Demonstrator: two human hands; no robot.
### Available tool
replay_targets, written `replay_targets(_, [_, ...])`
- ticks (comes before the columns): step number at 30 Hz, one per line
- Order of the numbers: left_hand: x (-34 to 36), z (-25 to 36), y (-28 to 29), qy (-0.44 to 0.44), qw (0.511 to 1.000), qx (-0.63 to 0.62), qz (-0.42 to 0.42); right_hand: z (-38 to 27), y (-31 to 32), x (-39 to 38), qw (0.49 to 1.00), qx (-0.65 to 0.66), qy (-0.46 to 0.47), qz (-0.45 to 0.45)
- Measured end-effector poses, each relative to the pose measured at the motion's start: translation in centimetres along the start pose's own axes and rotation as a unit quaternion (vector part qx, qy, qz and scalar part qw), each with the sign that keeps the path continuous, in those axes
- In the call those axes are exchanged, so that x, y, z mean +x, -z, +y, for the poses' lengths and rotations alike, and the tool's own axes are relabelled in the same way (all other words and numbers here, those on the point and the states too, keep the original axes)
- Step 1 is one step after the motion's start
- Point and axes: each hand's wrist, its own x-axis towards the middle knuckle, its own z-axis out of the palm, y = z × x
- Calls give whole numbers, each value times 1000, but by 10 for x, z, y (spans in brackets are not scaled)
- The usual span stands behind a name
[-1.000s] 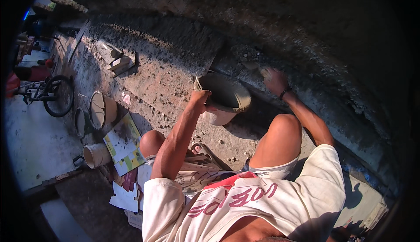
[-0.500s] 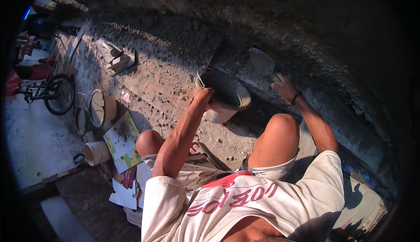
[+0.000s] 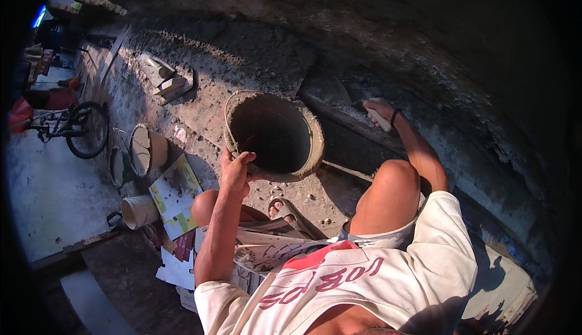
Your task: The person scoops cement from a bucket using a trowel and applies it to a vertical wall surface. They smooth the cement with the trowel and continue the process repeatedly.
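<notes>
My left hand (image 3: 235, 174) grips the near left rim of a mortar-crusted bucket (image 3: 316, 136). The bucket is tilted so its dark mouth faces me; how much it holds is lost in shadow. To the right of it, my right hand (image 3: 379, 112) is closed round the pale handle of a trowel (image 3: 382, 122). The trowel's blade points away to the left, over a dark trough or ledge at the wall's foot, and is hard to make out in the shade.
A rough wall (image 3: 412, 50) rises on the far and right side. To the left stand a mortar-stained bucket (image 3: 159, 151), a smaller pail (image 3: 139, 212) and a patterned board (image 3: 176, 195). Rubble pieces (image 3: 162, 79) lie farther off, with a bicycle (image 3: 88, 130) beyond on the left.
My left hand has drawn the bucket left and nearer, tipping its mouth toward me. My right hand has moved slightly left and turned the trowel, whose handle now points toward me.
</notes>
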Motion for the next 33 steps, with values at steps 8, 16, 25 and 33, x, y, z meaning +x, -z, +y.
replay_targets(8, [17, -2, 25, -28, 998, -10, 48, -12, -45, -36, 995, 32, 12, 93])
replay_targets(16, [21, -4, 24, 1, 997, -81, 6, -24, -88, 41, 984, 87, 24, 156])
replay_targets(25, [5, -5, 40, -27, 998, -50, -10, 36, -56, -5, 956, 185, 24, 225])
replay_targets(33, [-2, -8, 42, -51, 998, -35, 0, -2, -93, -25, 979, 175, 49, 97])
